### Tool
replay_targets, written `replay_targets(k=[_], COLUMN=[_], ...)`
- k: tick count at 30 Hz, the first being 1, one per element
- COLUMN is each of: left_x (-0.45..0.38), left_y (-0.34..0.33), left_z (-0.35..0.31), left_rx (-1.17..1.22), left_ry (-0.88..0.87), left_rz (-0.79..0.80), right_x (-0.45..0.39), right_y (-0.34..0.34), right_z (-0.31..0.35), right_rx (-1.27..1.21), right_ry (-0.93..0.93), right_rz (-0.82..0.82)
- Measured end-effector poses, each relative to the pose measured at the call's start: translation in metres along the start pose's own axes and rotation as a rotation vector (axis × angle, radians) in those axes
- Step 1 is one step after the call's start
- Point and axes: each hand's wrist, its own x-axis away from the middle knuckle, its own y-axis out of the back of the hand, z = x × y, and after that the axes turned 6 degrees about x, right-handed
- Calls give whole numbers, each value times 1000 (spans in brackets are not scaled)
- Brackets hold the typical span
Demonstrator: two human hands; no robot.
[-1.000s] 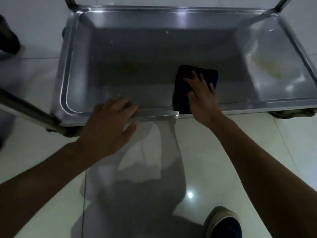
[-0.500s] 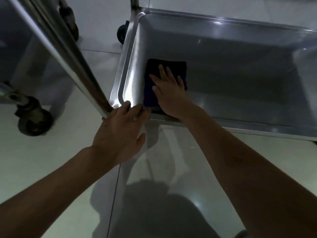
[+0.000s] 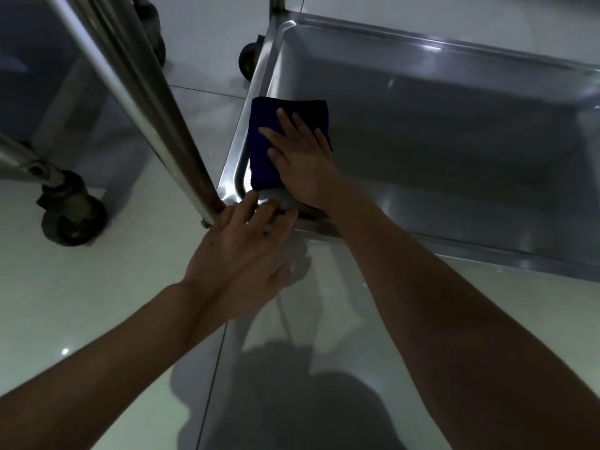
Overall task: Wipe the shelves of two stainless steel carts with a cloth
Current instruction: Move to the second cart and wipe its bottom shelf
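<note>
A folded dark blue cloth [image 3: 264, 147] lies flat in the near left corner of a stainless steel cart's bottom shelf [image 3: 438, 131]. My right hand [image 3: 302, 160] presses on the cloth with straight, spread fingers. My left hand [image 3: 243, 251] rests on the shelf's near rim at that corner, fingers extended, beside the cart's upright post [image 3: 156, 118]. The cloth's near part is hidden under my right palm.
A second cart stands at the left, with its caster wheel [image 3: 69, 212] on the glossy tiled floor [image 3: 97, 287]. Another wheel [image 3: 248, 61] sits behind the shelf's far left corner. The shelf stretches away to the right.
My right hand has slid the cloth left along the shelf from the middle into the near left corner. My left hand moved left along the rim to the post.
</note>
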Motion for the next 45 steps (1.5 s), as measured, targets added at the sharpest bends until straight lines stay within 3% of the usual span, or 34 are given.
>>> replay_targets(k=[8,15,20,24,27,30,33,35,38,42,45], left_x=[-34,-106,-149,-156,-150,-149,-147,-139,-117,-87,-68], left_y=[14,8,-12,-26,-29,-25,-15,-5,9,17,15], left_z=[-13,-83,-143,-150,-147,-145,-133,-111,-64,-12,5], left_rx=[-10,146,137,165,189,221,301,350,195,-74,-87], left_ry=[119,-54,-93,-76,-149,-175,-148,-69,36,136,178], left_rz=[6,-57,-9,-29,-102,-60,-10,-61,-153,-51,-17], right_x=[41,126,187,221,224,220,214,205,182,140,98], right_y=[13,47,71,83,83,80,77,77,73,61,52], right_z=[-76,-180,-244,-276,-280,-274,-268,-262,-243,-199,-158], right_rx=[42,124,153,147,153,128,86,57,11,41,-2], right_ry=[-165,-372,-541,-616,-616,-623,-626,-620,-605,-507,-435], right_rz=[-100,-153,-151,-137,-140,-201,-246,-265,-289,-240,-166])
